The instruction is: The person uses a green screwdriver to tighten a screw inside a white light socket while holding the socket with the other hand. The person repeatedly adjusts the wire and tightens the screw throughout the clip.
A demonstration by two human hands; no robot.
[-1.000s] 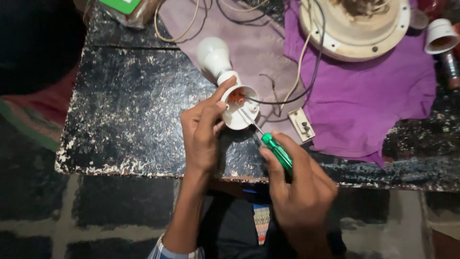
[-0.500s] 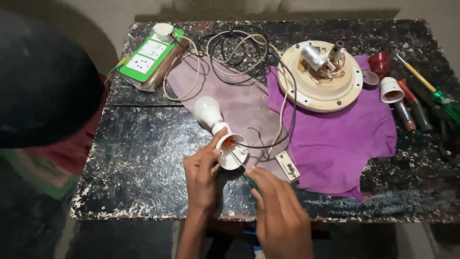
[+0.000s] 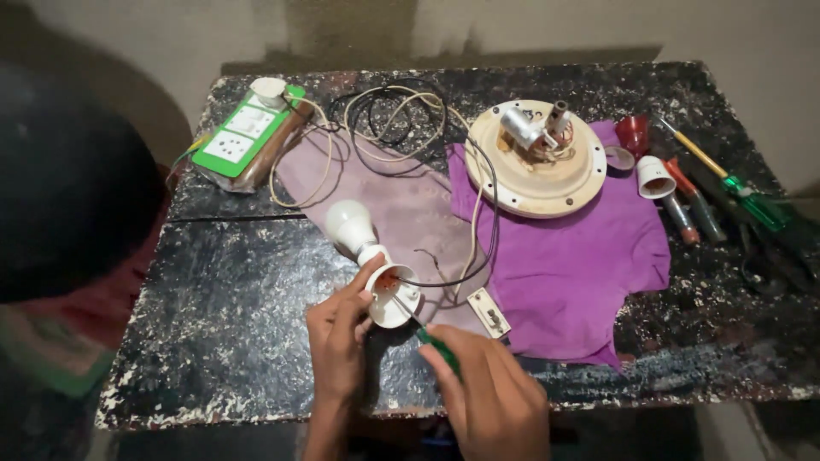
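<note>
Holder (image 3: 389,294) with bulb (image 3: 348,225) gripped by left hand (image 3: 337,341); screwdriver (image 3: 424,329) clasped in right hand (image 3: 491,401), tip inside holder; wiring seemingly unfinished, wires (image 3: 444,277) attached.

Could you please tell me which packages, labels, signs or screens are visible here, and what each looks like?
Green rectangular switchboard with white socket panels, wrapped in clear plastic, at the table's far left corner.
Small white rectangular switch plate lying beside the purple cloth.
No screens or signs show.

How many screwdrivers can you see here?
2. One green-handled screwdriver is in the right hand, its tip in the white lamp holder that the left hand steadies. Another screwdriver lies among the tools at the table's right end; others may be hidden there.
</note>
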